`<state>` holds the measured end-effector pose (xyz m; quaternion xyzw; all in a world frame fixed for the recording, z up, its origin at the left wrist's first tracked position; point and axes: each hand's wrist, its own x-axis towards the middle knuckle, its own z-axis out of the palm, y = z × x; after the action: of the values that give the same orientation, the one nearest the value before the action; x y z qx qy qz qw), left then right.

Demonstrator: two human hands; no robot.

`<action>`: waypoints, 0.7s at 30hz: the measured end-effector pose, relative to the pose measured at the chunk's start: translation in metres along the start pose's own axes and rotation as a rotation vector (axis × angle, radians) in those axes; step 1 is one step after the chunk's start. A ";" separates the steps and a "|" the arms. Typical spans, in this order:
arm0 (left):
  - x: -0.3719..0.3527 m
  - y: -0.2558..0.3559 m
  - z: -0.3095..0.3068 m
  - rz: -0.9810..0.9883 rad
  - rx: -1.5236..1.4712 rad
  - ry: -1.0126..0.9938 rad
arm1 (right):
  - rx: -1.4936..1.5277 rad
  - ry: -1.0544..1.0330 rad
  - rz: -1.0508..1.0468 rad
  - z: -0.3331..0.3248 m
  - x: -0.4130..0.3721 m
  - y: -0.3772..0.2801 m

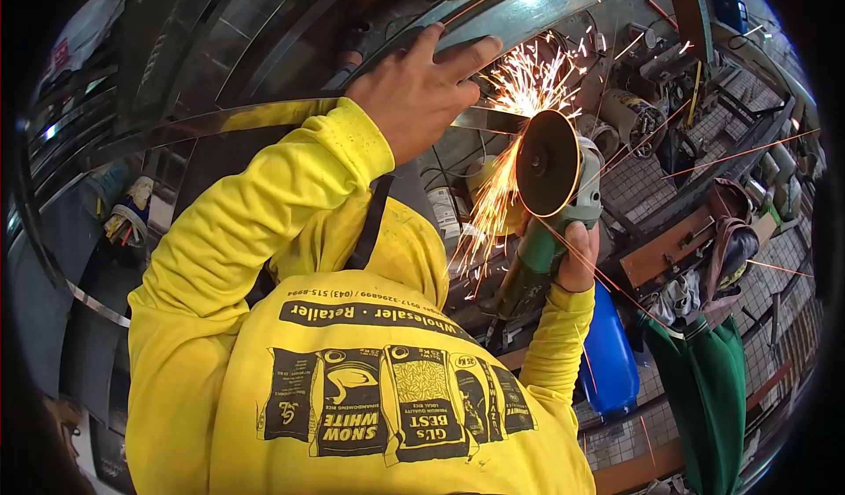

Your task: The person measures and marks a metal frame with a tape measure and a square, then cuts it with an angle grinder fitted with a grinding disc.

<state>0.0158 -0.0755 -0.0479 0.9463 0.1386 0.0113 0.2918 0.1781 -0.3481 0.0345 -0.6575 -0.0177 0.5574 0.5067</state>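
My right hand (576, 253) is wrapped around the green body of an angle grinder (532, 253). The grinder's round disc (547, 162) meets the end of a shiny flat metal bar (480, 119), and bright sparks (528, 77) spray up and down from the contact. My left hand (418, 95) grips this bar just left of the disc, with a couple of fingers reaching toward a metal frame (537, 7). The bar runs on leftward beneath my yellow sleeve. My left palm and the underside of its grip are hidden.
Dark metal lengths (176, 46) stand at the left. A blue container (609, 354) and a green cloth (704, 398) are at the lower right. Buckets (629, 117) and tools crowd the tiled floor, with a brown metal beam (669, 253) nearby. Sparks fly across the right side.
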 end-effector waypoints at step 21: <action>-0.013 0.015 0.013 0.187 0.428 0.225 | 0.126 -0.020 -0.104 -0.010 -0.011 -0.013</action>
<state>0.0080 -0.0983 -0.0496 0.9880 0.0814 0.1140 0.0656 0.1889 -0.3543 0.0499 -0.6169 -0.0216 0.5366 0.5753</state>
